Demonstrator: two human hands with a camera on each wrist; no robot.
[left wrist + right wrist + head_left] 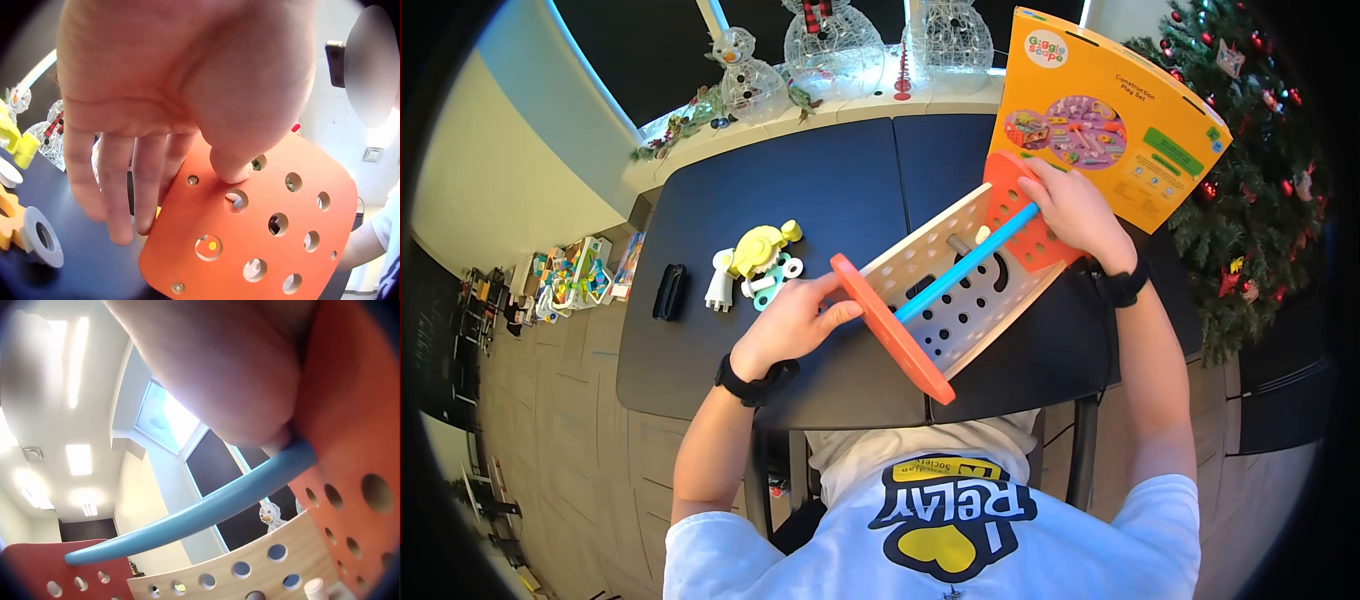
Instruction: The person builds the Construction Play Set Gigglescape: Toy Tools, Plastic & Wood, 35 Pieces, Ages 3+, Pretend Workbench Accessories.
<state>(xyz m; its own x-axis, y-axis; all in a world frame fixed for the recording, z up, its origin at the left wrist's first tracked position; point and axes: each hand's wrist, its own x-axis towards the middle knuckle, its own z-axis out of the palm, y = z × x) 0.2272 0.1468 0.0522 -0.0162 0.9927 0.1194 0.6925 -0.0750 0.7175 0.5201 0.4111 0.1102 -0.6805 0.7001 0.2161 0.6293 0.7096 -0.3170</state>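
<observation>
A toy toolbox has two orange end panels, perforated wooden sides [935,238] and a blue rod handle [965,265]. It is tilted diagonally over the table. My left hand [785,325] holds the near-left end panel [275,250], its thumb [231,169] against the holed outer face and the fingers beyond the edge. At the other end, my right hand [1082,210] grips the top of the right end panel [362,456] beside the rod's end. Inside, a grey peg [957,243] and a cream peg [983,234] stick out.
On the black table [800,180], yellow [755,250], white and teal toy pieces lie left of the toolbox. A black case [669,292] sits near the left edge. A yellow play-set box [1170,115] stands at the back right, before a decorated tree [1240,260].
</observation>
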